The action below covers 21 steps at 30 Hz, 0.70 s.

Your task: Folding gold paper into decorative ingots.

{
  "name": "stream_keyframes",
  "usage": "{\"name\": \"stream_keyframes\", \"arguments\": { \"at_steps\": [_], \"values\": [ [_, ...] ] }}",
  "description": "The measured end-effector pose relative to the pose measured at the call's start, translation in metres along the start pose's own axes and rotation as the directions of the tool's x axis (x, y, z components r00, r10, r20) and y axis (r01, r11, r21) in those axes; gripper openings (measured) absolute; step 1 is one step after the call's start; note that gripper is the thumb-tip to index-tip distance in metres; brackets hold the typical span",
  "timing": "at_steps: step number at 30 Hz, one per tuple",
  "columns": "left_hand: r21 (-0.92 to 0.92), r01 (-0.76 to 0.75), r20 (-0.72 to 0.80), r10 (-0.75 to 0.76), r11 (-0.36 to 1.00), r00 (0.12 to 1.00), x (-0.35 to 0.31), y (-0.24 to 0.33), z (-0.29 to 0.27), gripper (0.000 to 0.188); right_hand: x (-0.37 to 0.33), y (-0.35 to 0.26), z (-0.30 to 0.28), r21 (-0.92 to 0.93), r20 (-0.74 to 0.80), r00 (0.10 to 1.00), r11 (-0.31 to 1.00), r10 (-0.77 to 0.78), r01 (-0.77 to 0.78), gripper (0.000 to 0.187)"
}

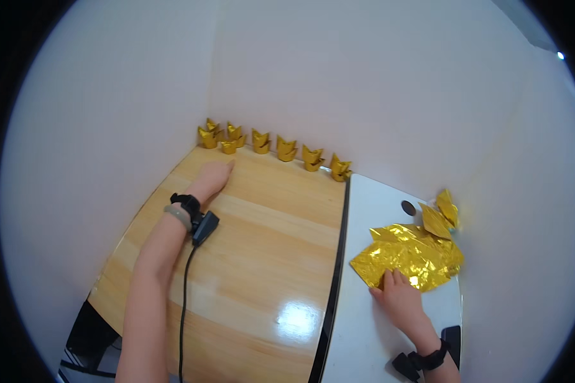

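Gold foil sheets (418,252) lie partly under the right hand (400,300), whether pinched I cannot tell; a foil ingot (229,147) stands beyond the left hand (214,177), grip unclear.

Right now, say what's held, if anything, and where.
The left hand shows nothing held; the right hand touches the gold foil at its near edge, grip unclear.

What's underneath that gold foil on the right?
A white tabletop shows around the gold foil, and the right hand touches its near edge. Anything directly beneath the foil is covered, so I can't tell.
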<state>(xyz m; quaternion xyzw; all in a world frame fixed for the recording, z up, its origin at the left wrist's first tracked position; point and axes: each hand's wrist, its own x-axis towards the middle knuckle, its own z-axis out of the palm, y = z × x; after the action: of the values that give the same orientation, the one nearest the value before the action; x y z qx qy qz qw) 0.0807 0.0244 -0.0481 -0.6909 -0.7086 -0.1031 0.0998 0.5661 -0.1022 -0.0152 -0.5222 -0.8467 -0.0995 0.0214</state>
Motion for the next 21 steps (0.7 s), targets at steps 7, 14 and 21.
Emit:
{"name": "stream_keyframes", "arguments": {
  "at_steps": [7, 14, 21],
  "values": [
    [0.17, -0.121, 0.031, 0.117, 0.978, 0.993, -0.013, 0.023, -0.012, 0.03, -0.016, -0.014, 0.009, -0.17, -0.169, 0.965, 0.97, -0.203, 0.174, 0.022],
    [0.066, -0.157, 0.194, 0.142, 0.985, 0.971, -0.039, 0.035, -0.048, 0.032, -0.007, -0.009, -0.04, -0.077, -0.11, 0.983, 0.987, -0.149, 0.141, 0.015],
    [-0.449, -0.222, -0.279, 0.1, 0.866, 0.955, -0.08, 0.076, -0.085, 0.039, 0.006, -0.088, -0.079, 0.619, -0.515, 0.846, 0.621, -0.14, 0.48, 0.013]
  ]
}}
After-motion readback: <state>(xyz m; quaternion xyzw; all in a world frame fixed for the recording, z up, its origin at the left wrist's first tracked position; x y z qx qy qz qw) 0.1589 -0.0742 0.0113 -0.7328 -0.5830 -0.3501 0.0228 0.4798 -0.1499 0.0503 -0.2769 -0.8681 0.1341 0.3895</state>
